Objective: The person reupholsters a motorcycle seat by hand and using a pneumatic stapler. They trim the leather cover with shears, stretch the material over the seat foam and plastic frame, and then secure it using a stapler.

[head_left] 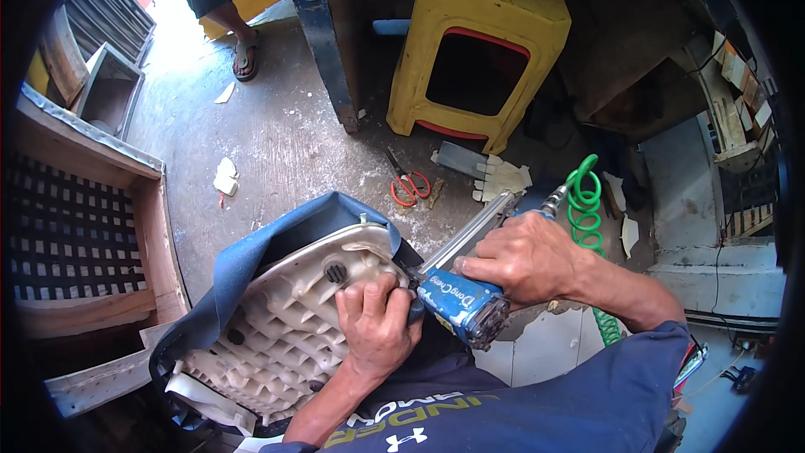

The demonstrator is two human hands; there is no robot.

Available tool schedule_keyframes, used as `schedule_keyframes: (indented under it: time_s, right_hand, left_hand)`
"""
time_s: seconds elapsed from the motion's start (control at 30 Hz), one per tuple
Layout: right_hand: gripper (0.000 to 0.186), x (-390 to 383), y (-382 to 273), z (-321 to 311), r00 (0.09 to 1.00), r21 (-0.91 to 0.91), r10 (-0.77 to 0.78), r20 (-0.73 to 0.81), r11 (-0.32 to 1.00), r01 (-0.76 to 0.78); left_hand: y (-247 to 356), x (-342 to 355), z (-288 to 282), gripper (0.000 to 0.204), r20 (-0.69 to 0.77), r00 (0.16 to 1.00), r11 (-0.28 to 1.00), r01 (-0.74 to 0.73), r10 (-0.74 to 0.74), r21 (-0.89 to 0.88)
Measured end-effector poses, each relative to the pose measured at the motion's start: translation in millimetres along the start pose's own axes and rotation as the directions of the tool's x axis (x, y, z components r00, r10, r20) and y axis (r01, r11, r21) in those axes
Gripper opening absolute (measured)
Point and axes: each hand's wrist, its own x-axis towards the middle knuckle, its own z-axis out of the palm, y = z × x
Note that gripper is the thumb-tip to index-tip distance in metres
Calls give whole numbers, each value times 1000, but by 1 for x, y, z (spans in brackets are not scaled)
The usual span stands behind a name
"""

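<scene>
A seat base (289, 310) of pale ribbed plastic lies underside up across my lap, tilted. Blue cover material (243, 256) wraps its rim and stands up loosely along the far edge. My left hand (379, 323) is closed at the base's right edge, fingers curled on the cover's edge there; the fingertips are partly hidden. My right hand (528, 260) grips a blue air staple gun (461, 298), its nose against the seat's right edge, close to my left fingers. A green coiled air hose (585, 210) joins the gun's handle end.
Orange-handled scissors (409, 188) lie on the concrete floor beyond the seat, near a grey block (459, 159) and pale scraps. A yellow plastic stool (482, 42) stands farther back beside a blue post (319, 25). Wooden frames with black webbing (71, 231) are at left. Another person's sandalled foot (245, 57) shows far off.
</scene>
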Motion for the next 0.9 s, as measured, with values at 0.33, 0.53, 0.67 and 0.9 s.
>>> schedule_keyframes:
  time_s: [0.33,0.53,0.67,0.9]
  right_hand:
    - [56,-27,-2,-11,989,81,83,-119,994,-74]
    - [59,-35,0,0,986,121,98,-135,989,-82]
    - [58,-30,0,6,989,134,94,-113,988,-78]
    - [53,-12,-11,12,985,-7,156,78,988,-156]
  left_hand:
    - [-1,6,-5,28,7,995,994,96,-96,-48]
    - [-7,6,-3,29,29,997,996,69,-67,-49]
    - [-7,6,-3,27,35,997,997,68,-66,-42]
    - [-10,6,3,25,32,999,1000,13,-12,-11]
